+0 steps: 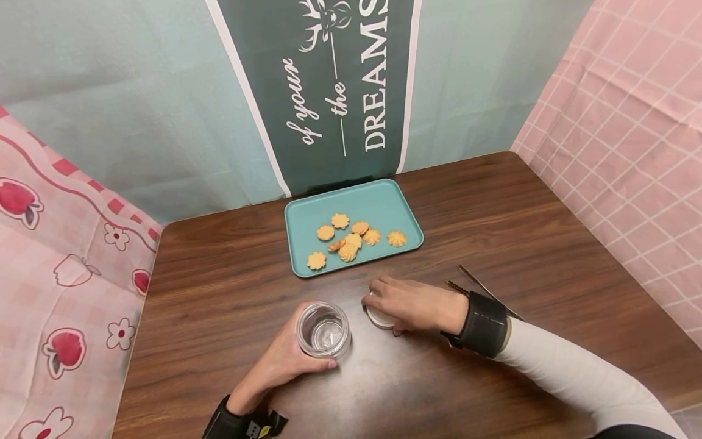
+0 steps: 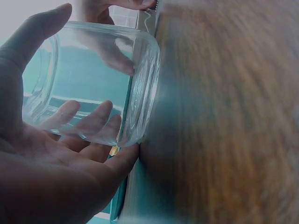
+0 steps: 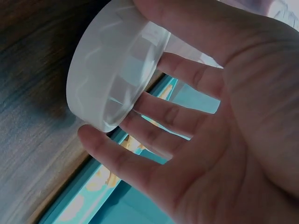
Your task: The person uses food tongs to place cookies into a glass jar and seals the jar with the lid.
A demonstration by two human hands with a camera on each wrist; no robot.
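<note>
Your left hand (image 1: 280,360) is gripping the empty glass jar (image 1: 323,329), which is standing upright on the wooden table (image 1: 548,244). Your right hand (image 1: 408,303) is curling its fingers around the white lid (image 3: 117,70), just right of the jar, near the teal tray (image 1: 307,210) of cookies (image 1: 348,241).

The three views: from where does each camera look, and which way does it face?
Head: from above, facing forward and down at the table, tray, both hands and forearms.
Left wrist: beside the palm, looking along the left hand, whose fingers wrap the glass jar.
Right wrist: under the right hand, toward the white lid it holds.
Shared: both wrist views show the teal tray; the head view shows jar and lid.
</note>
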